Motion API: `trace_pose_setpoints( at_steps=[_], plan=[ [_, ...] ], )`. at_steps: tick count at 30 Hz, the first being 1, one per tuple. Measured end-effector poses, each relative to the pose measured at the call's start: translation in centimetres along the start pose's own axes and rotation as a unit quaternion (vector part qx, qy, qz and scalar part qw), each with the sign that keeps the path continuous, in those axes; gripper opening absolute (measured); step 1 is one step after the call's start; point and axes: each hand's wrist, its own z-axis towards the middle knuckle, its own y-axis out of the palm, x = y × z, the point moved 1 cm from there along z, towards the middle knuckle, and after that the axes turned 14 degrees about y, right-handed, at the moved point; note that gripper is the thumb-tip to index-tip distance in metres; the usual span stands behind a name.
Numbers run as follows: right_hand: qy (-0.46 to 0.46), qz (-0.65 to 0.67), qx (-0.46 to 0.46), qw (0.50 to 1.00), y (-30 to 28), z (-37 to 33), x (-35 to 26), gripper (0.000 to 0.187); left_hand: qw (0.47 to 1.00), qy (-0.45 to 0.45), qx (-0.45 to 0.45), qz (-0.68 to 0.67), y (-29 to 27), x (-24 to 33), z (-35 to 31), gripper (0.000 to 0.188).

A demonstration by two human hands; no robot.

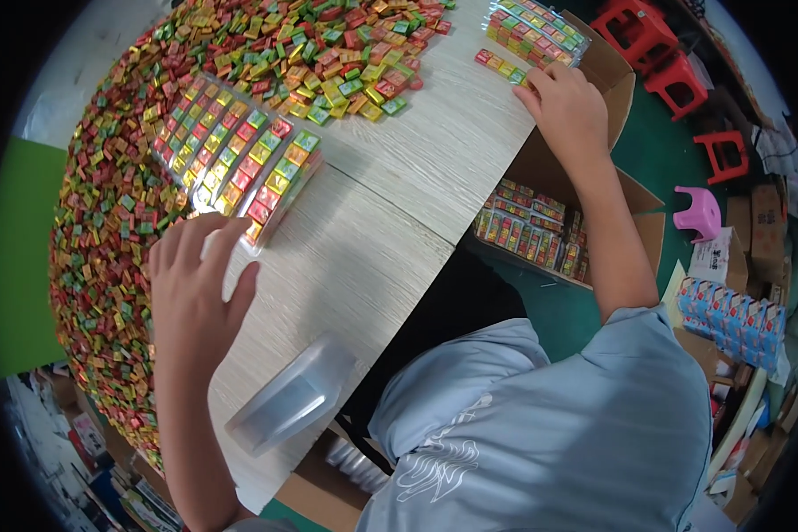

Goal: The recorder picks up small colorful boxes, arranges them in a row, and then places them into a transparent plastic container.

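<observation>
My left hand [195,288] is at the near end of a group of clear plastic trays [239,155] filled with rows of small foil-wrapped sweets. Its fingertips reach the tray edge, and the thumb stands apart. At the far right of the table, my right hand [569,106] has thumb and fingers closed on the near end of a short row of wrapped sweets [501,66]. Just beyond lies a stack of filled clear trays [536,34]. An unfilled clear plastic container [293,395] lies near the table's front edge.
A large heap of loose wrapped sweets [106,239] covers the table's left and far side. Below the right edge, a cardboard box [638,217] holds filled trays; another box [315,496] stands below the front edge. Red stools [678,84] and a pink stool [698,213] stand on the green floor.
</observation>
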Motion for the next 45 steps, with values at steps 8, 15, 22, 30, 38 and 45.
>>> trace_pose_setpoints(
  at_steps=[8, 15, 22, 30, 38, 45],
  plan=[
    [0.036, -0.016, 0.021, 0.999, 1.5, 0.8, 0.0, 0.026, 0.998, 0.047, -0.006, 0.039, 2.5, -0.2, 1.5, 0.042],
    [0.049, -0.011, -0.005, 0.999, 1.5, 0.9, -0.6, 0.027, 0.999, 0.002, -0.017, 0.032, 3.5, -1.1, 0.2, 0.040],
    [0.079, -0.003, -0.013, 0.997, 1.9, 1.1, -0.1, 0.027, 0.999, 0.027, 0.035, -0.003, 4.3, -1.5, -0.4, 0.041],
    [0.089, 0.025, -0.028, 0.995, 0.6, 1.2, -1.1, 0.030, 0.998, 0.028, 0.048, -0.025, 4.9, -1.5, -1.0, 0.047],
    [-0.056, 0.436, -0.239, 0.866, -2.5, 1.5, -13.1, 0.060, 0.980, -0.118, 0.138, -0.079, 5.4, -1.2, -2.1, 0.058],
    [-0.178, 0.384, -0.285, 0.860, -3.6, 2.0, -19.2, 0.088, 0.920, -0.323, 0.012, -0.222, 4.5, -0.6, -2.8, 0.055]
  ],
)
